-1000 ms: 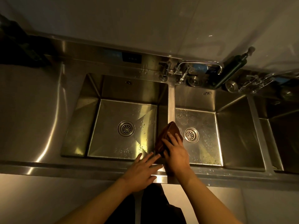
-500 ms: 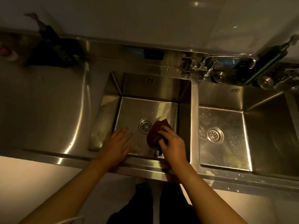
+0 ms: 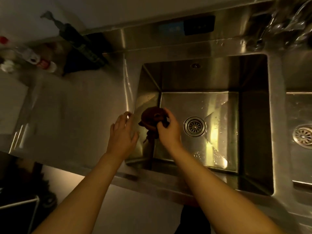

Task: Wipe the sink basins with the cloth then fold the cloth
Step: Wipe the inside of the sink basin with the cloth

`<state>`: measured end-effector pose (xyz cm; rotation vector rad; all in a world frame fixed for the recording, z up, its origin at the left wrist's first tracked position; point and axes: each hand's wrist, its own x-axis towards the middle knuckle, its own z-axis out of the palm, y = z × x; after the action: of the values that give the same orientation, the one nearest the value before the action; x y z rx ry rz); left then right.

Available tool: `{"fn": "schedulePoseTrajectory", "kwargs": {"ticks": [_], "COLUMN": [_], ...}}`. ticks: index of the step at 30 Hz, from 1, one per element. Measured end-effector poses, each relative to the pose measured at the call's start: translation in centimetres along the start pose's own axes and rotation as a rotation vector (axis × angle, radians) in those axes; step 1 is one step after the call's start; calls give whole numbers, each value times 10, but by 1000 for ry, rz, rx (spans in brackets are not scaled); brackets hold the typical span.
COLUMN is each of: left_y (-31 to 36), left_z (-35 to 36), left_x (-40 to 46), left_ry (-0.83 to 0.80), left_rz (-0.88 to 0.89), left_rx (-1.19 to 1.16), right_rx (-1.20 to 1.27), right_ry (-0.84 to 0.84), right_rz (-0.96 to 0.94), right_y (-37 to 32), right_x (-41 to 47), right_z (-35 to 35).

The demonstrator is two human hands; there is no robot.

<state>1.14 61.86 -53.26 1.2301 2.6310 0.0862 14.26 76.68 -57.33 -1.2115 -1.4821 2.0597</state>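
Cloth, dark and bunched, sits left of centre against the left wall of the sink basin, gripped by the right hand; fingers curl round it. Left hand hovers just beside with fingers spread, holding nothing. Bunched so tightly, the cloth may skip the corners; wet steel near the drain could let it slide.

cloth in the right hand at the left wall of the left basin, left hand over its left rim, drain right of the cloth, bottles at the counter's back left corner
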Motion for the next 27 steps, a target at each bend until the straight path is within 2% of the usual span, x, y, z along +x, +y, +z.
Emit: {"fn": "schedulePoseTrajectory", "kwargs": {"ticks": [5,10,20,27], "left_y": [-12,-22,-25,-20], "left_z": [18,31,29,26], "left_x": [18,18,19,19], "left_ry": [81,167,198,192], "left_rz": [-17,-44,-33,-49], "left_rx": [7,-103,-211,-197], "right_rx": [-109,-163,-120,-53], "right_ry": [-108,-223,-130,-194], "right_rz": [-152,-198,-64,147], "right_y": [11,16,43,63], "right_x": [30,48,115,129], "right_z": [35,67,92,76]}}
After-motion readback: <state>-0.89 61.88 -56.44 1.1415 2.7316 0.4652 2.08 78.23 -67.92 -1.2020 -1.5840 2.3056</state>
